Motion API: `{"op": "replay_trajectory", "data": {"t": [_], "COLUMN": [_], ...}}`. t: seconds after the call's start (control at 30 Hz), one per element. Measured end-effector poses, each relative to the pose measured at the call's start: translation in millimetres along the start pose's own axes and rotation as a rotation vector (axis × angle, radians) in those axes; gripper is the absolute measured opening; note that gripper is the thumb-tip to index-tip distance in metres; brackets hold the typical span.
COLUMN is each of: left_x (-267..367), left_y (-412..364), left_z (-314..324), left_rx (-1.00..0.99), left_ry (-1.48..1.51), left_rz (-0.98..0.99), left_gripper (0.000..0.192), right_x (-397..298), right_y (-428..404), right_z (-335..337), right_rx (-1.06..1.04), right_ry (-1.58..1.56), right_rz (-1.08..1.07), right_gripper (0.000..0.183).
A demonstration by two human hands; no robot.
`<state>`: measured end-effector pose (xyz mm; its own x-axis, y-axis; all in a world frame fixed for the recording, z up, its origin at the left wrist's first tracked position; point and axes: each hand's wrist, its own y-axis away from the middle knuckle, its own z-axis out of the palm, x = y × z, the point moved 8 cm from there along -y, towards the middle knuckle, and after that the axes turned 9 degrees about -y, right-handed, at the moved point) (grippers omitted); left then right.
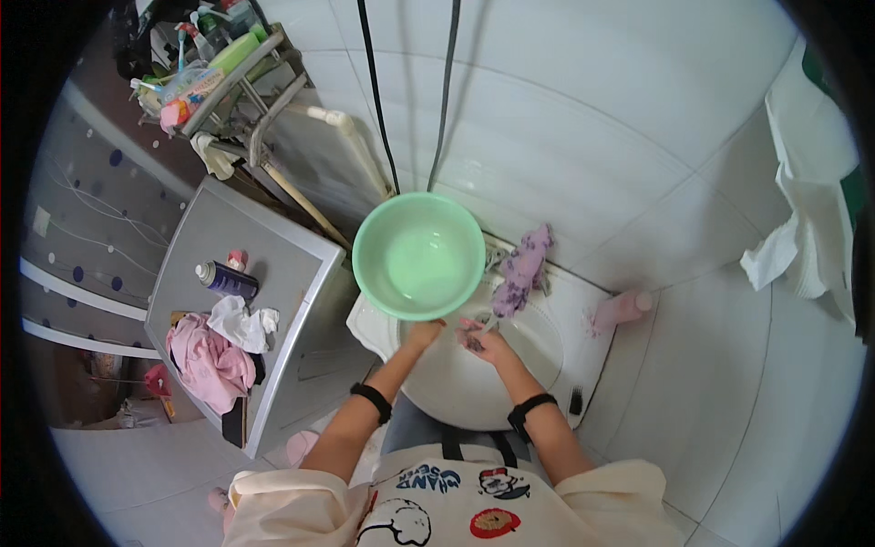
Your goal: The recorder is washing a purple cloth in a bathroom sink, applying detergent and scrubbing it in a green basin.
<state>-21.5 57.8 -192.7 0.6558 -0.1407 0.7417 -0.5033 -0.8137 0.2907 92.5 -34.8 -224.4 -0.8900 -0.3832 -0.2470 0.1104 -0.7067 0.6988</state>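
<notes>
A light-green plastic basin (418,256) rests over the left side of a white washbasin (465,396). My left hand (426,334) is at the green basin's near edge, its fingers partly hidden, so I cannot tell whether it grips the edge. Over the washbasin my right hand (481,343) is palm up and cupped, with a small dark speckled thing (473,344) in the palm, too small to identify. A thin stream of water (489,323) appears to fall by the fingers. Above that hand, a purple patterned cloth (523,273) hangs over the tap area and hides part of it.
Right of the washbasin stand a pink bottle (622,313) and a small black brush (576,401). A grey-topped washing machine (287,273) at left carries a spray can (227,279), pink clothing (208,359) and white tissue (243,325). A metal rack (263,102) holds toiletries.
</notes>
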Motion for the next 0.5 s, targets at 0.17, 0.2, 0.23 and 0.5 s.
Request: {"op": "replay_trajectory", "data": {"t": [0.17,0.2,0.23,0.5], "left_x": [-2.1,-7.8,-13.8,35.7], "left_y": [36.1,43.0,47.4,66.2], "left_z": [-38.9,-46.0,-56.8,-133.5], "left_rx": [-0.143,-0.149,-0.137,0.187], "left_ry": [0.388,0.460,0.457,1.071], "left_rz": [-0.440,-0.473,-0.479,-0.606], "left_gripper": [0.021,0.021,0.021,0.063], "right_x": [8.2,10.3,11.7,-10.7], "right_y": [-7.8,-5.4,-3.0,-23.1], "right_z": [-4.5,-6.9,-7.9,-40.9], "right_rx": [0.077,0.174,0.270,0.570], "right_ry": [0.280,0.331,0.384,0.736], "right_rz": [0.028,-0.006,-0.041,-0.342], "right_gripper": [0.008,0.014,0.022,0.028]}}
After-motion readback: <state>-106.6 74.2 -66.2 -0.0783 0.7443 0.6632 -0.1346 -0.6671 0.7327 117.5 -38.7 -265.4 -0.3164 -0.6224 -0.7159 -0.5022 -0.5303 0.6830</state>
